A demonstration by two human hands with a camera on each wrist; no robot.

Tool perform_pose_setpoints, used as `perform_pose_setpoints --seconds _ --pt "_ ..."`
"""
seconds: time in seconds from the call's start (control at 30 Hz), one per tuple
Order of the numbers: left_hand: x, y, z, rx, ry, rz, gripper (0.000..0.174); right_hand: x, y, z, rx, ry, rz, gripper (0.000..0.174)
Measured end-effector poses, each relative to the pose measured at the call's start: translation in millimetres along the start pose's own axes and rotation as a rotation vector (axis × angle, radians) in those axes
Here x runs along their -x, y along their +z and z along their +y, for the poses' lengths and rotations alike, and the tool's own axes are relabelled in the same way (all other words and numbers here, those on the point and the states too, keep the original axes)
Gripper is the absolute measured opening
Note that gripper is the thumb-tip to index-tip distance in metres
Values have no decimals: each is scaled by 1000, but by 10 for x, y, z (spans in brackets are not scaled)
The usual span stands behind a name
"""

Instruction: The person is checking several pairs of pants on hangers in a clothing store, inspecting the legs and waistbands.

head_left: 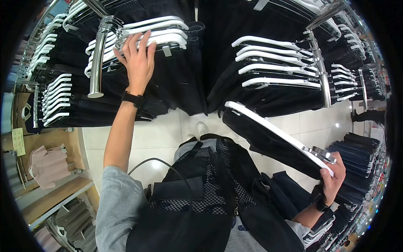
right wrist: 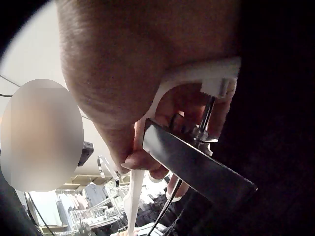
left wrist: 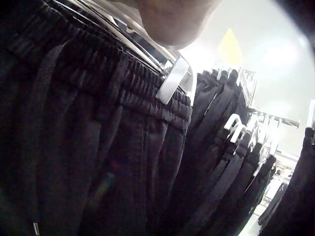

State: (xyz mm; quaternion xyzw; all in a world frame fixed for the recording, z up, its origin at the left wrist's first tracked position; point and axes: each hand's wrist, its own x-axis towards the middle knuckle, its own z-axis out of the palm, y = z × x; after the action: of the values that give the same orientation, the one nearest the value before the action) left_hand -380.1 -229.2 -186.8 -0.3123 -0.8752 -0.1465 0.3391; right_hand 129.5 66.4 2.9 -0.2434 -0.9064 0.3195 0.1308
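In the head view my left hand [head_left: 140, 63] reaches up to a row of white hangers [head_left: 166, 21] at the upper left, its spread fingers lying over them. Black trousers hang below. From the left wrist, a pair of black trousers [left wrist: 98, 132] with a gathered elastic waistband fills much of the picture, a flat metal clip [left wrist: 173, 81] at its edge. Off to the right, my right hand [head_left: 334, 178] grips one end of a white hanger [head_left: 273, 128] that carries black trousers [head_left: 256, 134]. A metal clip [right wrist: 197, 164] shows close below that hand in the right wrist view.
A chrome rail [head_left: 98, 63] juts out beside the left row. On the right, another rail [head_left: 321, 71] holds several white hangers with dark trousers. Pale floor tiles [head_left: 163, 132] lie below. Shelves with a pink garment [head_left: 50, 166] stand at far left, folded dark trousers [head_left: 357, 153] at far right.
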Motion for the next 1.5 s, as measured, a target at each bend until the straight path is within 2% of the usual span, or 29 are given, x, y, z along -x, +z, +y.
perform_pose_setpoints --seconds 0.07,0.23,0.3,0.33,0.37,0.43,0.53,0.57,0.6,0.63,0.7,0.73,0.77,0.83,0.9,0.97,1.03,1.1,1.17,1.23,1.3,1.37,1.4,1.43,1.5 --pt "16 -18 0 31 7 3 40 -91 88 -90 -50 -78 -42 30" --pt "87 -319 -17 174 56 16 42 -261 266 -135 -108 -89 -109 29" --pt "145 -482 -111 337 119 -56 39 -340 387 -190 -151 -65 -149 26" --pt "152 -624 -117 340 157 -51 31 -398 446 -229 -170 -81 -185 21" --pt "200 -714 -136 334 158 -46 31 -454 534 -249 -174 -88 -183 21" --pt "309 -909 -181 612 90 -115 25 -557 732 -300 -288 -150 -232 16" --pt "488 -1220 -186 784 -6 -175 25 -811 1018 -554 -265 -254 -301 16" --pt "556 -1289 -231 837 -41 -212 27 -898 1130 -666 -228 -322 -336 18" --pt "608 -1353 -299 811 -34 -259 41 -1001 1244 -805 -233 -348 -358 19" --pt "644 -1437 -345 807 -27 -261 41 -1102 1363 -953 -239 -370 -380 20" --pt "697 -1591 -428 1019 -176 -339 48 -1326 1629 -1200 -292 -362 -433 24" --pt "695 -1668 -480 985 -205 -399 54 -1439 1750 -1345 -273 -347 -457 27" --pt "731 -1689 -583 1042 -239 -414 40 -1555 1877 -1481 -254 -332 -484 31" --pt "764 -1717 -784 842 -197 -351 32 -1822 2189 -1648 -353 -292 -576 38" --pt "808 -1751 -1023 792 -316 -407 33 -2081 2471 -1773 -405 -335 -629 45" --pt "824 -1741 -1222 784 -346 -389 34 -2362 2787 -1771 -505 -321 -748 50" --pt "842 -1683 -1356 771 -346 -390 33 -2486 2956 -1824 -475 -299 -782 52" --pt "844 -1633 -1405 708 -228 -310 28 -2512 3063 -1755 -459 -323 -716 52" --pt "829 -1549 -1452 706 -201 -321 28 -2520 3159 -1629 -473 -312 -720 49" --pt "774 -1493 -1426 587 -123 -320 27 -2470 3194 -1589 -342 -409 -565 47" --pt "692 -1454 -1391 532 -98 -313 28 -2417 3191 -1562 -276 -370 -526 43" --pt "609 -1426 -1345 290 239 -180 27 -2272 3235 -1575 -334 -402 -301 40" --pt "585 -1414 -1285 347 221 -213 27 -2169 3309 -1568 -421 -460 -127 42" --pt "570 -1389 -1241 358 226 -224 27 -2056 3339 -1553 -307 -567 186 34" --pt "569 -1301 -1179 403 263 -215 30 -1766 3384 -1489 -283 -538 506 21"
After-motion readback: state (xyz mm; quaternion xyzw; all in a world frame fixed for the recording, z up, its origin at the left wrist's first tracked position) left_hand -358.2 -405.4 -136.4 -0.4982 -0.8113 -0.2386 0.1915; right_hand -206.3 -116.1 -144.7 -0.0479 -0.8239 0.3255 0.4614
